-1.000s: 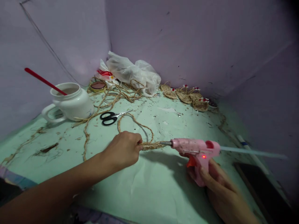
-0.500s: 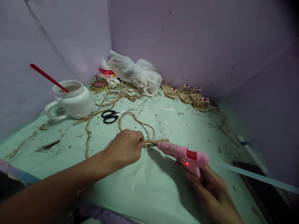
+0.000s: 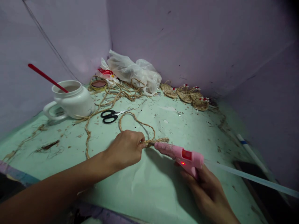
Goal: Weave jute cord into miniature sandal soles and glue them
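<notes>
My left hand (image 3: pixel 127 147) is closed on a braided straw-coloured cord (image 3: pixel 161 140), pinching it near a doubled end that sticks out to the right. The cord loops up behind the hand. In my right hand (image 3: pixel 205 189) is a pink hot glue gun (image 3: pixel 178 153) with a small red light lit. Its nozzle is at the cord, just right of my left fingertips; whether it touches is hard to make out. A long translucent glue stick (image 3: pixel 252 177) trails from the gun's back. Black-handled scissors (image 3: pixel 111 116) lie open beyond my left hand.
A white mug (image 3: pixel 74 101) holding a red stick stands at left. Along the back are more cord (image 3: pixel 116 93), a white plastic bag (image 3: pixel 137 70), a round tin (image 3: pixel 98 84) and several woven pieces with red and white beads (image 3: pixel 199 104). Fibre scraps litter the green tabletop (image 3: pixel 144 193).
The glue gun has slid slightly left along the cord, its nozzle now closer to my left fingertips. My left hand keeps its grip in nearly the same place.
</notes>
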`<state>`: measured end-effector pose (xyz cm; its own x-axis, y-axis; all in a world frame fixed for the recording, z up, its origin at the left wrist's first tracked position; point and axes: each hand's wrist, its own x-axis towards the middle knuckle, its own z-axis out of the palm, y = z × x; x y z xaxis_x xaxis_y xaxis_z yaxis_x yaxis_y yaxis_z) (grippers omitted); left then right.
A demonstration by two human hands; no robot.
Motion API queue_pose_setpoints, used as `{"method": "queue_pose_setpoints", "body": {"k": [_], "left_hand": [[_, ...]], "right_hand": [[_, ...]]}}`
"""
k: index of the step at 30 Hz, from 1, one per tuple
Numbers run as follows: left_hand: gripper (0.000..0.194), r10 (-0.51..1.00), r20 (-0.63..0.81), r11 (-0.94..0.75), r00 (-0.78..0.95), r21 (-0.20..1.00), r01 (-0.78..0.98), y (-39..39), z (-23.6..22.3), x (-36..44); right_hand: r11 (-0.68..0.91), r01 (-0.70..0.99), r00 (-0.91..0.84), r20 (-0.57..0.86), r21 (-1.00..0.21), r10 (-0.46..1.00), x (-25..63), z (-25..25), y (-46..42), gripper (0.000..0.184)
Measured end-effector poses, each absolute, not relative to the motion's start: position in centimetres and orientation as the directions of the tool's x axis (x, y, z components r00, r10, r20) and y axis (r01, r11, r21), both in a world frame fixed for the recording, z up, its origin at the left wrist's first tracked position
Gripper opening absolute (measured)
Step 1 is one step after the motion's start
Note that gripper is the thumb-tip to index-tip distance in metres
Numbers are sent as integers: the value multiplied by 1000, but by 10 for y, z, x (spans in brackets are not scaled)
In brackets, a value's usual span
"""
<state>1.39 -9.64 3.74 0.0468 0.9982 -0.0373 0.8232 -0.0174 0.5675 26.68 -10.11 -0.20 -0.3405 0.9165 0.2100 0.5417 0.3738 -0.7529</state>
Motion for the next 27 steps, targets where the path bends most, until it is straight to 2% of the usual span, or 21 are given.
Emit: {"method": "queue_pose_setpoints", "body": {"k": [9,21,27], "left_hand": [[16,998,-46,-14,49,570,821,-96,37,13],[16,998,-35,-31,61,555,831,-95,37,13],[16,998,-25,-39,63,548,835,-96,37,14]], "right_hand": [[283,512,-233,186,-811,954,253,12,-108,17],[320,529,-273,199,-786,941,268,-2,-102,18],[244,504,-176,179,-828,968,259,6,-106,19]]}}
